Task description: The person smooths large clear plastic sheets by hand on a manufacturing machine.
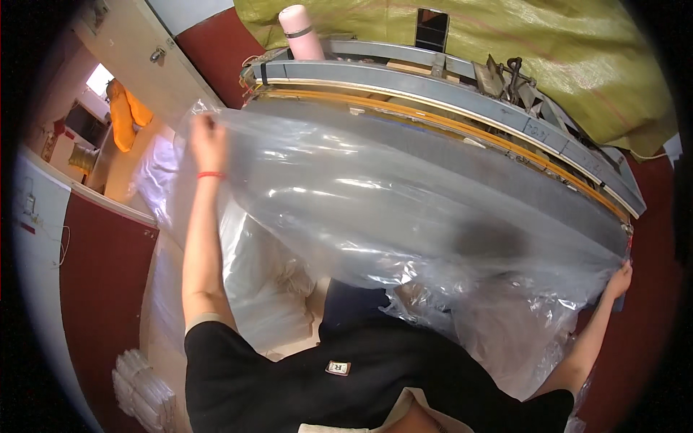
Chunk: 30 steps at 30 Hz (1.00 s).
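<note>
One clear plastic sheet (339, 191), spread wide over the grey bench top (498, 173), near edge sagging toward the person's black shirt (390, 361). Left hand (208, 137) raised at the sheet's far-left corner, fingers curled around the film; slightly blurred. Right hand (619, 280) pinches the right end, low, just beside the bench end. Metal rail (404, 85) and orange strip (433, 115) run along the bench's far side. Pink bottle (301, 36) upright but leaning, behind the rail's left end. Bundled plastic (144, 390) lower left.
</note>
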### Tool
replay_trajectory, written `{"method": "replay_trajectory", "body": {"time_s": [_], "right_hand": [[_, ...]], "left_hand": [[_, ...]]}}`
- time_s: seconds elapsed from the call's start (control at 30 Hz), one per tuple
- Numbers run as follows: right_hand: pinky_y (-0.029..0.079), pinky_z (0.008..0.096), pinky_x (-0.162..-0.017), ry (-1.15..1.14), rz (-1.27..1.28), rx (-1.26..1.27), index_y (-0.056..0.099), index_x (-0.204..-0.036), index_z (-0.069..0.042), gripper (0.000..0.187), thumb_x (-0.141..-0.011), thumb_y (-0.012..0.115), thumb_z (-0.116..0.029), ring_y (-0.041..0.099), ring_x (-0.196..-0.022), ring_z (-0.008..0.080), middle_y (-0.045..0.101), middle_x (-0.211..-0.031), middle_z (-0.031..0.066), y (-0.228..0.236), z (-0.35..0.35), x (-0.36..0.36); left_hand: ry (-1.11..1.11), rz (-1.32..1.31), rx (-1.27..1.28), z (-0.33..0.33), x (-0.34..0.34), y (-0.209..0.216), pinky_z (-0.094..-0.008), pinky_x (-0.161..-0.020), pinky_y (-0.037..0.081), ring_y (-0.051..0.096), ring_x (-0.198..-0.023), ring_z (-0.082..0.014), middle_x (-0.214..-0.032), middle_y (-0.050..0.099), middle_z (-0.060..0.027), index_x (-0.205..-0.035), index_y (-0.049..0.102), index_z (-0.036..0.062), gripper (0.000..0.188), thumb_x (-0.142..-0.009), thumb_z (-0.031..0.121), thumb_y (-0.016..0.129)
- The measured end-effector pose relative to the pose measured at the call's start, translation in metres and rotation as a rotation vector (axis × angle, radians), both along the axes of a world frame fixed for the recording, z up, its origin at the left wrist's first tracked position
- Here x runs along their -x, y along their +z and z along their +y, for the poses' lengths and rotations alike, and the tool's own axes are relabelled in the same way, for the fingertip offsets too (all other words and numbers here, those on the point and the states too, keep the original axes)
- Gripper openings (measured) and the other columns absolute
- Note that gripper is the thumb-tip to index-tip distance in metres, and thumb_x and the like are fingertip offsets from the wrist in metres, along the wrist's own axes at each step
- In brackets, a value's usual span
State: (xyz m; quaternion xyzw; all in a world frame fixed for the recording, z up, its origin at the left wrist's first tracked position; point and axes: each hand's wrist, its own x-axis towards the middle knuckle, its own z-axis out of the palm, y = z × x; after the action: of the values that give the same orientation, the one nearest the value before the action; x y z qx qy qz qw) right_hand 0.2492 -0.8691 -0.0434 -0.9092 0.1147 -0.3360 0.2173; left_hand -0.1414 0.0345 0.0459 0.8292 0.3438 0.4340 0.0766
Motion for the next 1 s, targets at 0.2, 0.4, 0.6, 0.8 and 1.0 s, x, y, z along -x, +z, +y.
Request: {"method": "replay_trajectory", "body": {"time_s": [0.2,0.4,0.6,0.8,1.0], "right_hand": [[0.042,0.0425,-0.073,-0.243,0.422,0.221,0.051,-0.106,-0.008,0.041,-0.088,0.032,-0.039,0.052,-0.093,0.035,0.056,-0.1,0.0165,0.009,-0.004,0.013],[0.041,0.0462,-0.071,-0.22,0.402,0.351,0.048,-0.107,-0.007,0.041,-0.087,0.033,-0.04,0.051,-0.092,0.0389,0.055,-0.099,0.0205,0.006,-0.023,-0.001],[0.038,0.0408,-0.081,-0.081,0.57,0.226,0.047,-0.107,0.005,0.061,-0.083,0.04,-0.05,0.049,-0.098,0.0366,0.051,-0.108,0.023,0.006,-0.07,-0.033],[0.038,0.0366,-0.081,-0.041,0.198,0.176,0.049,-0.109,0.002,0.062,-0.08,0.045,-0.052,0.051,-0.097,0.0323,0.054,-0.105,0.0178,0.035,-0.065,-0.026],[0.04,0.0324,-0.08,0.219,0.163,0.246,0.053,-0.103,0.0,0.041,-0.081,0.054,-0.034,0.054,-0.092,0.0261,0.057,-0.101,0.0138,0.03,-0.032,-0.05]], "left_hand": [[0.108,0.476,0.276,0.024,-0.04,-0.077,-0.0566,-0.098,0.014,0.017,-0.128,-0.0287,-0.139,0.019,-0.0048,-0.131,0.028,0.0184,0.067,-0.076,0.045,0.053],[0.281,0.643,0.37,0.043,-0.052,-0.073,-0.0658,-0.092,0.007,0.011,-0.128,-0.033,-0.139,0.019,0.003,-0.127,0.033,0.0345,0.057,-0.076,0.058,0.041],[-0.095,-0.106,0.332,0.096,-0.029,-0.095,-0.0355,-0.096,0.028,0.041,-0.114,-0.0269,-0.116,0.051,-0.0116,-0.109,0.055,0.007,0.04,-0.08,0.034,0.051],[0.221,-0.321,0.292,0.074,0.101,-0.118,-0.0296,-0.081,0.041,0.055,-0.093,-0.0216,-0.101,0.058,-0.014,-0.102,0.057,0.0034,0.028,-0.085,0.022,0.045],[0.296,0.442,-0.058,0.042,0.22,-0.3,-0.0366,-0.077,0.044,0.055,-0.087,-0.0338,-0.095,0.058,-0.0172,-0.094,0.059,0.0051,0.022,-0.081,0.016,0.044]]}}
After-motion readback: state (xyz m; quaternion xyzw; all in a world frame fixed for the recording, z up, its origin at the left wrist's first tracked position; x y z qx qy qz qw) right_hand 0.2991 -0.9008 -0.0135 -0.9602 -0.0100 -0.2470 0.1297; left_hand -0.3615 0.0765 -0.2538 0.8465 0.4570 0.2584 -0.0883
